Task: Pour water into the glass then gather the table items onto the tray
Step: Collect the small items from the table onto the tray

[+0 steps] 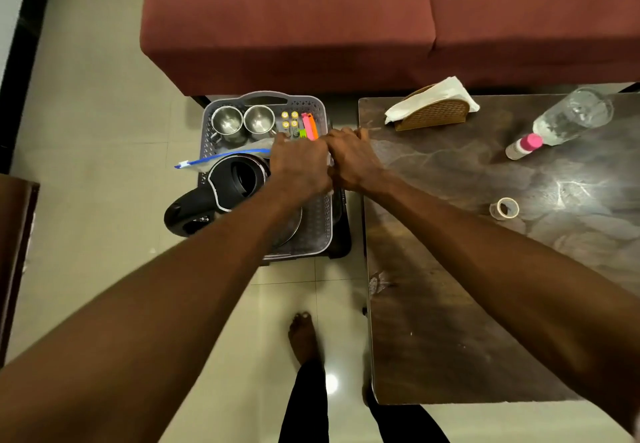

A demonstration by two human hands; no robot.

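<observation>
— Where are the hands seen?
— Both are met over the grey tray (320,227); a clear zip bag (221,161) is gripped by the left hand (299,167) and the right hand (353,162) (fingers curled).
— And the glass (573,115)?
— It is left on the worktop (485,269), far right.

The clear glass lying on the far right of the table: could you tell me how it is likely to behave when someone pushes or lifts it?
The clear glass lies on its side on the table, so a push would probably roll it. It touches the small pink-capped bottle, which might get knocked along. Being glass, it looks rigid, possibly slippery, and breakable if dropped.
</observation>
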